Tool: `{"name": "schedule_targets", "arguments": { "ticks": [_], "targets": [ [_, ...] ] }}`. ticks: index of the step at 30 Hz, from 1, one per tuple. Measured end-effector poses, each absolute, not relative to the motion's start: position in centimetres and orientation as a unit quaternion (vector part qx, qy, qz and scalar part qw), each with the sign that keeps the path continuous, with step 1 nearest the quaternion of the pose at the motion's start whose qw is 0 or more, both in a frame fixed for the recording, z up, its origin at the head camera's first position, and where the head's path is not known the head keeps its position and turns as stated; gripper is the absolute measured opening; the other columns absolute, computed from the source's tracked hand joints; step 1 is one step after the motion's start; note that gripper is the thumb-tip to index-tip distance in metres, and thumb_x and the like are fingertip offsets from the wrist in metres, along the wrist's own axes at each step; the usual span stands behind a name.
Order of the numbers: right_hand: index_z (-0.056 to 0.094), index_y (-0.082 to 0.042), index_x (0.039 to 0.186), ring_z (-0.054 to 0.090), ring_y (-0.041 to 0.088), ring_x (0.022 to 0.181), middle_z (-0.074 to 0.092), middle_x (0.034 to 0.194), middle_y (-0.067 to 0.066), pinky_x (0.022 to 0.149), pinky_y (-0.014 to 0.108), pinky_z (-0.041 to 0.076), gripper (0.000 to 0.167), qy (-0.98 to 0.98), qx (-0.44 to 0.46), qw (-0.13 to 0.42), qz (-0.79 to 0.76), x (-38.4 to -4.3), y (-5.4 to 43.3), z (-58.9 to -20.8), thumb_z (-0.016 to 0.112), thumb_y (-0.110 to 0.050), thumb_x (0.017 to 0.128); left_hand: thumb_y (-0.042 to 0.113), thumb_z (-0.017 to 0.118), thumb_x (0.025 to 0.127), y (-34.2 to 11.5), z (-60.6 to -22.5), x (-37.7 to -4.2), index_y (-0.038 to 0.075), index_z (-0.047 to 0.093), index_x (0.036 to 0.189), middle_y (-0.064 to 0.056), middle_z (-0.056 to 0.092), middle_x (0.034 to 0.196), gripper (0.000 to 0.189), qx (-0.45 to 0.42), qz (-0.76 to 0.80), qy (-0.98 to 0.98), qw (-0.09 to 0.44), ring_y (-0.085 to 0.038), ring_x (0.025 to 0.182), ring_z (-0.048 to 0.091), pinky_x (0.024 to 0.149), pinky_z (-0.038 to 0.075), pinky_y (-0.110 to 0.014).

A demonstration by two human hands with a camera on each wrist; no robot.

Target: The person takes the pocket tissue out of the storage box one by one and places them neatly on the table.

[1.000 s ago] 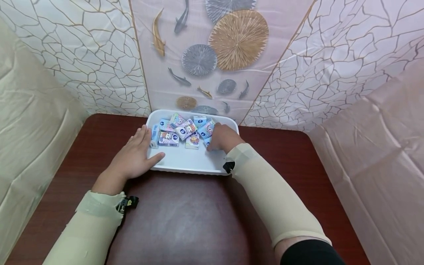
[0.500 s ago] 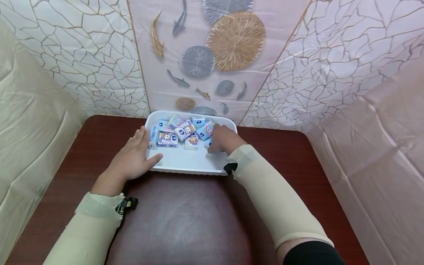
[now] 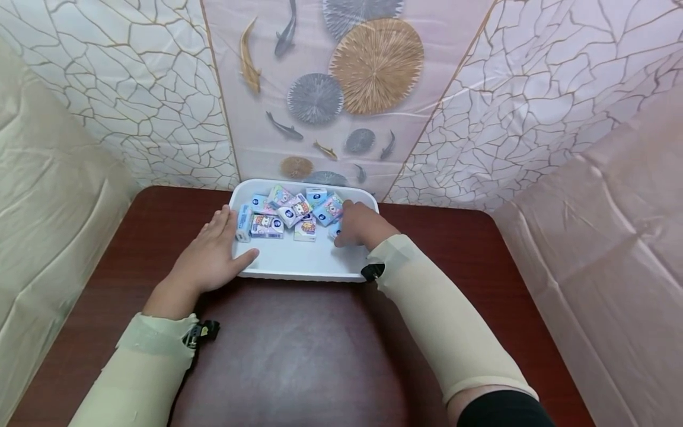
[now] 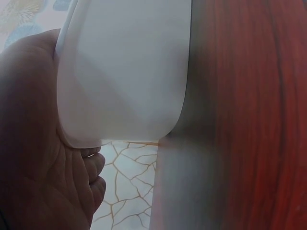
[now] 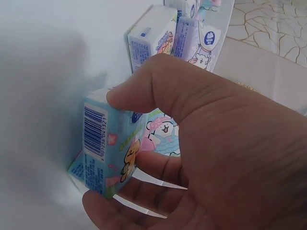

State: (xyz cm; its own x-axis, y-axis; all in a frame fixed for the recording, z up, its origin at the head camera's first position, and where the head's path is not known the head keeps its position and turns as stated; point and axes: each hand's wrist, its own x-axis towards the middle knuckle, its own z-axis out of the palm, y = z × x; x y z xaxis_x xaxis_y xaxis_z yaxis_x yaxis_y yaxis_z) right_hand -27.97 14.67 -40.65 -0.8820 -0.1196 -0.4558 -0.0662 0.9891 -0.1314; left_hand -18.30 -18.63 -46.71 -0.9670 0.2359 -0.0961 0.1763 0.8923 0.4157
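My left hand (image 3: 205,261) rests at the left end of a white tray (image 3: 290,258), fingers straight along its outer side and thumb over the rim. The left wrist view shows the palm against the tray wall. Inside the tray's right part, my right hand (image 3: 364,225) grips a light blue pocket tissue pack (image 5: 109,148) between thumb and fingers. That pack stands on edge, barcode side showing. Beside it lies another blue tissue pack (image 3: 328,209), partly behind the fingers in the right wrist view. Several more packs, such as a purple one (image 3: 267,226), lie heaped toward the back.
The tray stands on a dark red wooden table (image 3: 453,261), close to the back wall cloth (image 3: 315,142) printed with fish and discs. Quilted cloth (image 3: 597,237) hangs at both sides. A brown leather-like surface (image 3: 293,350) lies in front.
The head view has shifted slightly, so tray and wall appear a little further left. My right forearm has edged slightly right; both hands keep nearly the same pose.
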Motion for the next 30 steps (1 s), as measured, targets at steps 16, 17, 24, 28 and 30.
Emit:
{"name": "schedule_targets", "arguments": {
  "ticks": [16,17,24,28,30],
  "targets": [
    [0.04,-0.003,0.169,0.061,0.029,0.124,0.062,0.149,0.018,0.114,0.047,0.058,0.09,0.965,-0.091,0.242,-0.037,-27.9,15.5,-39.4,0.088,-0.027,0.097,0.072,0.05,0.11,-18.8,-47.0,-18.4,-0.001,-0.003,0.178,-0.02,-0.013,0.189,0.113,0.112,0.21,0.969,0.066,-0.047,0.176,-0.001,0.142,0.01,-0.066],
    [0.043,-0.004,0.167,0.061,0.029,0.123,0.063,0.147,0.017,0.112,0.047,0.058,0.086,0.965,-0.089,0.243,-0.042,-27.8,15.6,-39.3,0.088,-0.025,0.097,0.073,0.049,0.11,-18.7,-47.0,-18.4,-0.001,-0.004,0.178,-0.02,-0.014,0.189,0.114,0.113,0.211,0.969,0.067,-0.048,0.176,-0.001,0.142,0.01,-0.066],
    [0.058,-0.01,0.151,0.065,0.029,0.112,0.067,0.128,0.009,0.099,0.044,0.06,0.061,0.967,-0.092,0.224,-0.073,-27.6,16.2,-39.2,0.087,-0.015,0.098,0.075,0.047,0.109,-18.7,-46.9,-18.4,-0.001,-0.004,0.178,-0.02,-0.014,0.189,0.114,0.113,0.209,0.969,0.069,-0.047,0.177,-0.001,0.143,0.01,-0.065],
    [0.056,-0.009,0.156,0.066,0.029,0.112,0.068,0.133,0.01,0.1,0.044,0.061,0.065,0.968,-0.105,0.215,-0.075,-27.2,16.4,-38.9,0.086,-0.011,0.098,0.071,0.051,0.11,-18.8,-46.9,-18.4,-0.001,-0.003,0.178,-0.021,-0.012,0.189,0.112,0.111,0.213,0.969,0.067,-0.047,0.177,-0.001,0.143,0.01,-0.066],
    [0.055,-0.008,0.158,0.066,0.029,0.113,0.068,0.137,0.011,0.103,0.044,0.062,0.067,0.968,-0.11,0.213,-0.077,-26.9,16.5,-38.6,0.085,-0.009,0.098,0.07,0.051,0.11,-18.8,-46.9,-18.4,-0.002,-0.002,0.178,-0.022,-0.011,0.189,0.112,0.11,0.213,0.968,0.066,-0.047,0.177,-0.001,0.142,0.01,-0.066]
  ]
}}
